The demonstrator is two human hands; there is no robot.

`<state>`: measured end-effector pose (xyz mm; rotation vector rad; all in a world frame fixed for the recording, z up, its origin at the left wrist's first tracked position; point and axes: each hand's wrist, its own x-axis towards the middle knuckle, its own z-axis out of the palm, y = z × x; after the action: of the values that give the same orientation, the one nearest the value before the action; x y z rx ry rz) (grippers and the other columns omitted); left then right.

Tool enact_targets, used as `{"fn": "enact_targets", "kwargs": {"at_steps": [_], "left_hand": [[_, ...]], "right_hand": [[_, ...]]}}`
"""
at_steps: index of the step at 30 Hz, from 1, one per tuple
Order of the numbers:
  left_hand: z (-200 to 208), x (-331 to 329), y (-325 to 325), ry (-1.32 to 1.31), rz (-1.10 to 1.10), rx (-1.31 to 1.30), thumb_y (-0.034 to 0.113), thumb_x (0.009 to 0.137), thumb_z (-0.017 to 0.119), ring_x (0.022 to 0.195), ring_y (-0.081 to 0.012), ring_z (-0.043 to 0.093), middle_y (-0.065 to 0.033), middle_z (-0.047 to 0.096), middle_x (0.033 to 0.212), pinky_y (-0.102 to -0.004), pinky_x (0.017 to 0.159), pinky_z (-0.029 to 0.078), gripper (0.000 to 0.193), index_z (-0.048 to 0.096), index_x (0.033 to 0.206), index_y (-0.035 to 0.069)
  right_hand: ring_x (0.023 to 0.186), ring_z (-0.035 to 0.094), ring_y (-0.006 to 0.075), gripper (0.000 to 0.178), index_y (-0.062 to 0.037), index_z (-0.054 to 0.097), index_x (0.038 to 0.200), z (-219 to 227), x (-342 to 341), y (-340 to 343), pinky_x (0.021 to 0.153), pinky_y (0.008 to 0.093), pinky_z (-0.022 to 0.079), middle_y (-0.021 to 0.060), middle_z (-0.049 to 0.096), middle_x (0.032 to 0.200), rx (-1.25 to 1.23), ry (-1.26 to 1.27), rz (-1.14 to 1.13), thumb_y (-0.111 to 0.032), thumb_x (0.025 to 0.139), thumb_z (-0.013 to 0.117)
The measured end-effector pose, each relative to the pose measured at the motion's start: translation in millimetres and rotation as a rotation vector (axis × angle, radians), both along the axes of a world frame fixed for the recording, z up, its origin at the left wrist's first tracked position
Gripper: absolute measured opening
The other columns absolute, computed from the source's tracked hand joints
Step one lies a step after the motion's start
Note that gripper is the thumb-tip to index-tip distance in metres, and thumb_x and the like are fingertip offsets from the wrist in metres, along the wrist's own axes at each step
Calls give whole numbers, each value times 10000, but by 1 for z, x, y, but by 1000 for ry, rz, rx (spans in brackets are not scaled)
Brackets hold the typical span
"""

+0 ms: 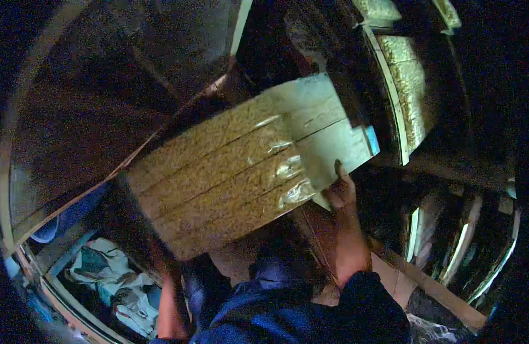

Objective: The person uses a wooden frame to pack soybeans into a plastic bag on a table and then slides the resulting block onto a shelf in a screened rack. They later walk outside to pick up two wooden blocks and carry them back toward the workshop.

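While we hold the stacked boards (pixel 235 172) up in the middle of the scene, our right hand (pixel 342 192) grips their near right edge, fingers curled against the pale smooth wood. These boards are flat rectangles, coarse and flaky like chipboard over most of their faces (glossy clear tape wrinkles across the joints). Our left hand (pixel 161 261) sits under the near left corner, mostly hidden; we cannot tell its grip. Crumpled cloth (pixel 112 281) lies near left.
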<state>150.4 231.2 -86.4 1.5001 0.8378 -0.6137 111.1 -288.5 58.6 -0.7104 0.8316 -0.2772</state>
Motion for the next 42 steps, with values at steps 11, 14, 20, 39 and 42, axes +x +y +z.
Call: {"fn": "enact_targets", "kwargs": {"at_steps": [11, 14, 20, 39, 42], "left_hand": [[23, 31, -82, -35, -70, -21, 292, 958, 363, 1205, -284, 390, -192, 407, 1349, -361, 1019, 289, 507, 342, 1359, -17], [18, 30, -97, -18, -77, -26, 301, 957, 361, 1206, -283, 389, -190, 407, 1348, -362, 1020, 289, 512, 341, 1360, -14], [9, 30, -129, -17, -109, -38, 319, 956, 357, 1206, -281, 388, -187, 407, 1346, -363, 1022, 288, 522, 338, 1361, -9], [14, 30, -192, -11, -118, -78, 376, 953, 343, 1207, -277, 384, -177, 407, 1339, -368, 1028, 286, 553, 330, 1365, 7], [16, 33, -198, -5, -118, -82, 385, 953, 341, 1207, -276, 383, -175, 407, 1338, -368, 1029, 286, 558, 329, 1366, 10]], "right_hand": [[1206, 438, 307, 549, -102, 434, 1303, -14, -12, -88, 1034, 472, 318, 101, 488, 1305, -28, 128, -203, -371, 861, 618], [1209, 441, 292, 520, -116, 461, 1288, -17, -13, -106, 1040, 464, 314, 90, 489, 1310, -12, 101, -191, -358, 858, 624], [1185, 468, 284, 507, -91, 484, 1273, -29, -26, -136, 1036, 452, 329, 78, 512, 1292, -45, 58, -216, -355, 861, 616], [1230, 438, 290, 482, -24, 451, 1305, -52, -36, -199, 1072, 453, 293, 122, 491, 1326, 172, 74, -453, -263, 900, 556], [1226, 440, 288, 467, -32, 458, 1302, -61, -37, -203, 1072, 445, 295, 115, 493, 1323, 121, 41, -400, -247, 899, 557]]}}
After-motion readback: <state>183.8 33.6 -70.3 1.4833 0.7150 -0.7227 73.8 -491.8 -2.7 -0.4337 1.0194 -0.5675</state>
